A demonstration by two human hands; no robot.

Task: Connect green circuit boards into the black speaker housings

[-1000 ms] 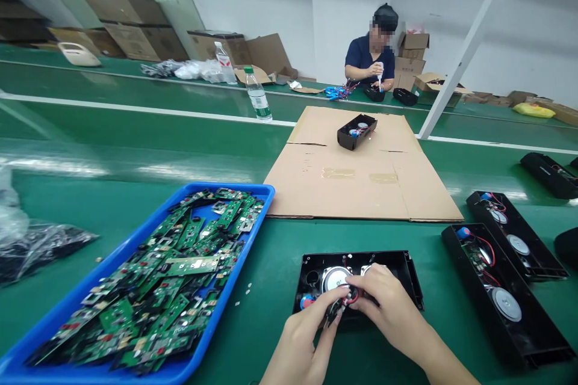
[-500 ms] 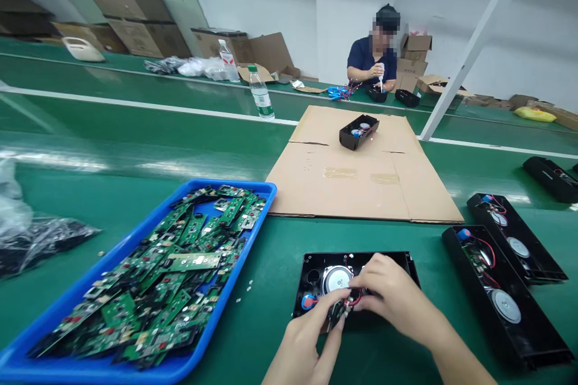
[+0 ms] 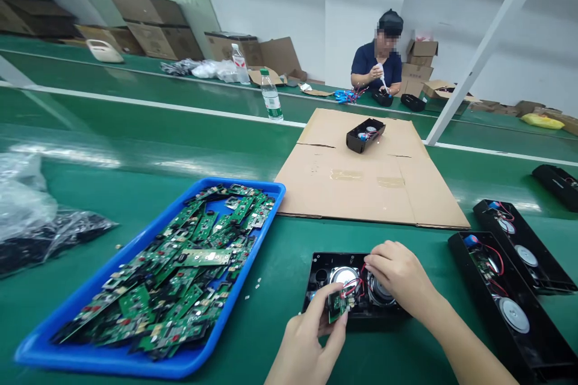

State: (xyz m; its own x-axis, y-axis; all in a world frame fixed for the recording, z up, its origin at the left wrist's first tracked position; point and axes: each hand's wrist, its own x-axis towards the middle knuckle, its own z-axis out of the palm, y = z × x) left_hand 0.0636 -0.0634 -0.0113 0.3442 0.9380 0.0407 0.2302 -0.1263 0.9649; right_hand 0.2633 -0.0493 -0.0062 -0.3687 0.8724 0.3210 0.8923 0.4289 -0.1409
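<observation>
My left hand (image 3: 311, 331) pinches a small green circuit board (image 3: 338, 305) between thumb and fingers, above the near edge of a black speaker housing (image 3: 318, 261). Thin red wires (image 3: 361, 281) loop from the board up to the fingertips of my right hand (image 3: 397, 277), which is closed on them. Inside the housing sit two round speaker drivers; the left speaker driver (image 3: 344, 275) shows its silver back, and my right hand partly covers the right speaker driver (image 3: 377, 293).
Left stands a blue tray (image 3: 266, 228) heaped with circuit boards (image 3: 180, 289). Two wired speaker housings (image 3: 501, 307) lie at right. Ahead, a cardboard sheet (image 3: 365, 198) bears another housing (image 3: 365, 135). A bottle (image 3: 271, 96) stands beyond. Across the bench a person (image 3: 377, 66) works with a white tool.
My right hand has moved slightly right and up from the board, drawing the wires out. My left hand holds the board, now turned more into view. The whole view has shifted slightly.
</observation>
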